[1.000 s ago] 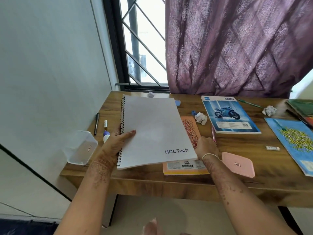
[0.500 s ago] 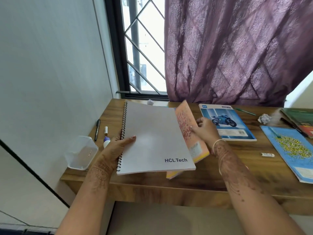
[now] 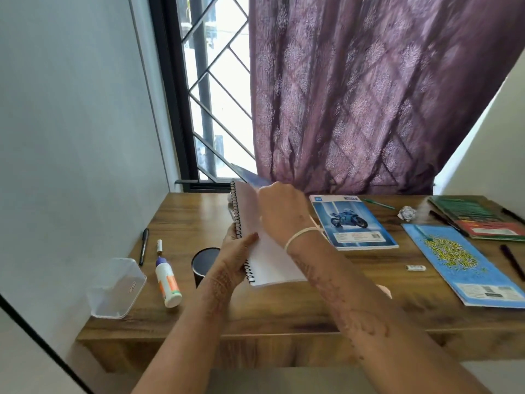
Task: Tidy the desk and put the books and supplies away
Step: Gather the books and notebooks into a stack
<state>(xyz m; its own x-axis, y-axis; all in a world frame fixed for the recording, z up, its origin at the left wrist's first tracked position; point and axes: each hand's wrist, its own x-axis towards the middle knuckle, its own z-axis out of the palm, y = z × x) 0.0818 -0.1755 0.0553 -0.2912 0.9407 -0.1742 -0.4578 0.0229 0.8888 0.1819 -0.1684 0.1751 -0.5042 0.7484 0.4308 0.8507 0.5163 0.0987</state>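
Observation:
My left hand [image 3: 237,247] grips the white spiral notebook [image 3: 267,263] by its coil side and holds it tilted above the wooden desk [image 3: 284,314]. My right hand [image 3: 281,211] is curled over the notebook's top, holding the thin orange book against it. Only a blurred bluish edge of the orange book [image 3: 251,176] shows past the knuckles. A motorcycle-cover book [image 3: 352,223], a blue patterned book [image 3: 466,265] and a green and red stack [image 3: 477,220] lie flat to the right.
Left of the notebook are a black cup [image 3: 204,265], a glue bottle [image 3: 167,280], a small marker [image 3: 160,247], a black pen [image 3: 144,245] and a clear box [image 3: 116,288]. On the right are crumpled paper [image 3: 407,214], an eraser [image 3: 415,268], a green pen [image 3: 377,203] and another black pen [image 3: 511,263].
My right hand lifted the orange book off the desk and swung it left, up onto the spiral notebook. The notebook tipped more upright, uncovering the black cup.

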